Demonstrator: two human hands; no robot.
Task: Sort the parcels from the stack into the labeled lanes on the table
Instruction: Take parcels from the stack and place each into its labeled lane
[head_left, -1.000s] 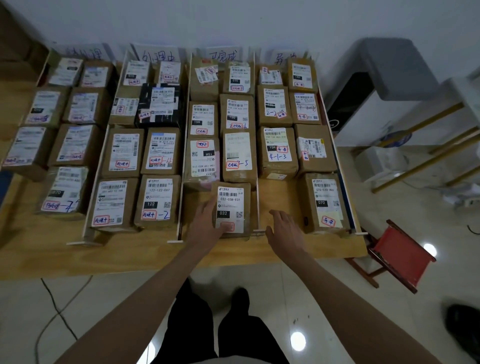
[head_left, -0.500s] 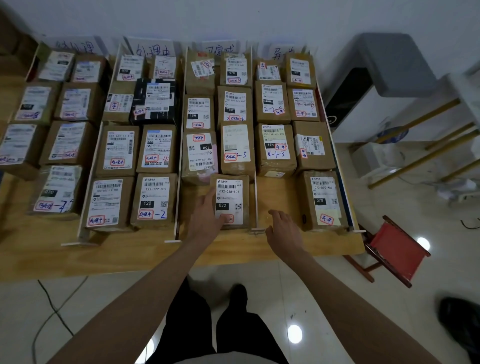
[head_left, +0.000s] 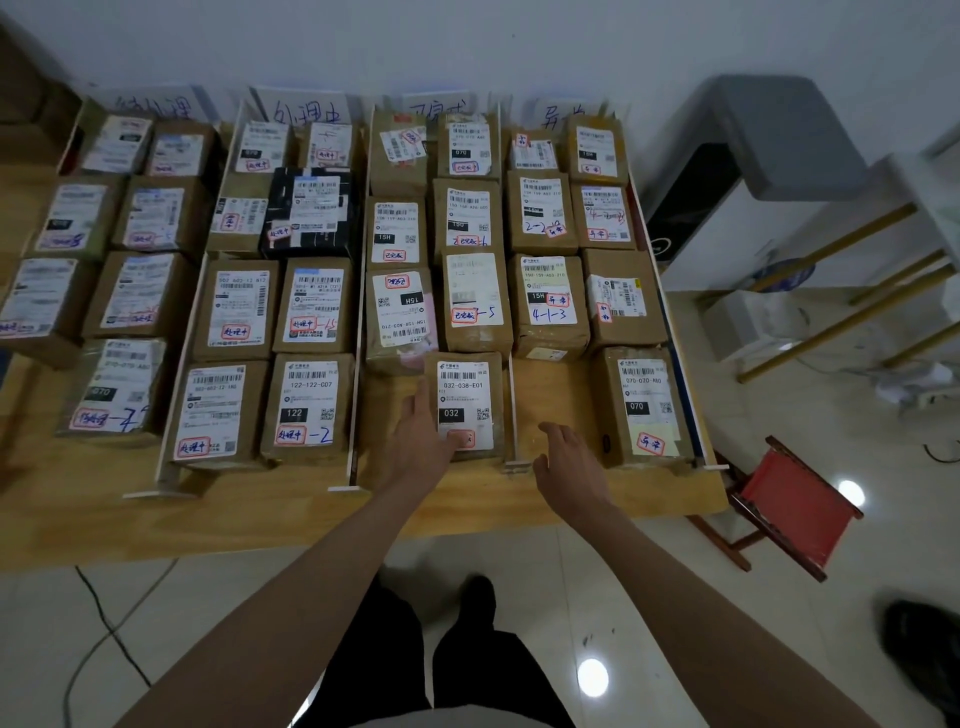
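On parcel 032 (head_left: 464, 405): left hand (head_left: 423, 441) flat, hiding stamp; right hand (head_left: 569, 460) relaxed.

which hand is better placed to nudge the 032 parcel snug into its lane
Left. The left hand already rests on the 032 parcel, fingers over its label's near corner. The right hand hovers open over bare table beyond the divider.

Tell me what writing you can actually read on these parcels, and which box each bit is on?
"032-038-E01" and "032": parcel under the left hand.
"122-122-C07", "122", handwritten "-2": parcel in the second lane.
"070-070-A80", "070": front parcel in the right lane.
"4-1-3": parcel in the right lane.
Lane signs and fine print: too blurred.
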